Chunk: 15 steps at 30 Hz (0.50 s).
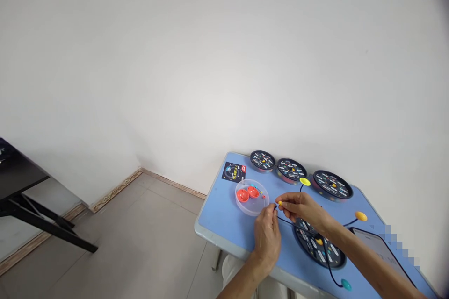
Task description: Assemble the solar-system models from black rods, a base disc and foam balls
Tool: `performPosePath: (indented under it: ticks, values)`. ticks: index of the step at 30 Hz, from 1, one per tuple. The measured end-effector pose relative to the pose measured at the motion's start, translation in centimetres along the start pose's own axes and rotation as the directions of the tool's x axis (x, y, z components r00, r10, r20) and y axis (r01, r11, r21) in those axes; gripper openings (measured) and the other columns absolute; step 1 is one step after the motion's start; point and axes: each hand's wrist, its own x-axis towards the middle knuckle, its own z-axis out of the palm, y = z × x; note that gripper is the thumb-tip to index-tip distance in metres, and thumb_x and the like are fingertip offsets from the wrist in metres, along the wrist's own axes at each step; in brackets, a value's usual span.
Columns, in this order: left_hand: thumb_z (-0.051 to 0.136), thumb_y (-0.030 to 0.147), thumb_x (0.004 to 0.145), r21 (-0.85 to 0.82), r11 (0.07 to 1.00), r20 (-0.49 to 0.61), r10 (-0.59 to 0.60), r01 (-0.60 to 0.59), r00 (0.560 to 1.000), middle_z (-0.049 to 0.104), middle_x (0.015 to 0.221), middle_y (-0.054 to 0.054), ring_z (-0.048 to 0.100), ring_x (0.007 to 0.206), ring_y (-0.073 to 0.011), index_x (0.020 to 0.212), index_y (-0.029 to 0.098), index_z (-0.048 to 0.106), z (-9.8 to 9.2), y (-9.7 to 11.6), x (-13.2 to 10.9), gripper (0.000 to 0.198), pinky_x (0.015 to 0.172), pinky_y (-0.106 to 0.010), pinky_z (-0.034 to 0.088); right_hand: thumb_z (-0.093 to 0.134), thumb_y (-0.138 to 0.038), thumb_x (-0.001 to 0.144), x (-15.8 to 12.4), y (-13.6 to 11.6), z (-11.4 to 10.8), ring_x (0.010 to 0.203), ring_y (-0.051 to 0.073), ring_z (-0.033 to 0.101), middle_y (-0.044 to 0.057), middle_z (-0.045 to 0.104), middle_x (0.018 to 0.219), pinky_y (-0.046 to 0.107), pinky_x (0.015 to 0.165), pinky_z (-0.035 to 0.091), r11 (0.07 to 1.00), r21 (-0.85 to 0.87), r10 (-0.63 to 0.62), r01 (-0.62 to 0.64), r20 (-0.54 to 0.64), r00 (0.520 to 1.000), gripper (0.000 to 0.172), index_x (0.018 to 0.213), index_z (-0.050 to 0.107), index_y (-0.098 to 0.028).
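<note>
My left hand (267, 236) and my right hand (300, 209) meet over the blue table (220, 217), fingertips almost touching. The right fingers pinch a small yellow bead (279, 203). The left fingers are pinched on a thin black cord (287, 219) that runs right across the table. Just left of the hands sits a clear round dish (251, 197) with two red half-shells and a few small beads. A black round lid (317, 245) lies under my right forearm.
Three black round tins (291, 168) line the table's back edge, with a black card (234, 171) at the left. Yellow (305, 181), orange (361, 216) and teal (345, 284) discs sit along the cord. A phone (380, 252) lies at right. A black table (21, 187) stands far left.
</note>
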Motion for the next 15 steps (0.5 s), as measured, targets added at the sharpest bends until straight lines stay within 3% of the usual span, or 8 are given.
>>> performPosePath:
  ticks: [15]
  values:
    - [0.036,0.015,0.097,-0.018,1.0,0.046,-0.006,0.007,0.999,0.072,0.082,-0.008,0.065,0.072,-0.0195,0.094,0.017,0.064,-0.6,1.1,0.4,0.028,0.067,-0.03,0.05,0.074,-0.042,0.062,0.6,1.0,0.1,0.046,0.012,0.048,-0.003,0.058,0.046,0.027,0.048,0.037,0.996,-0.087,-0.021,0.024,0.029,0.999,0.026,0.069,0.073,-0.017]
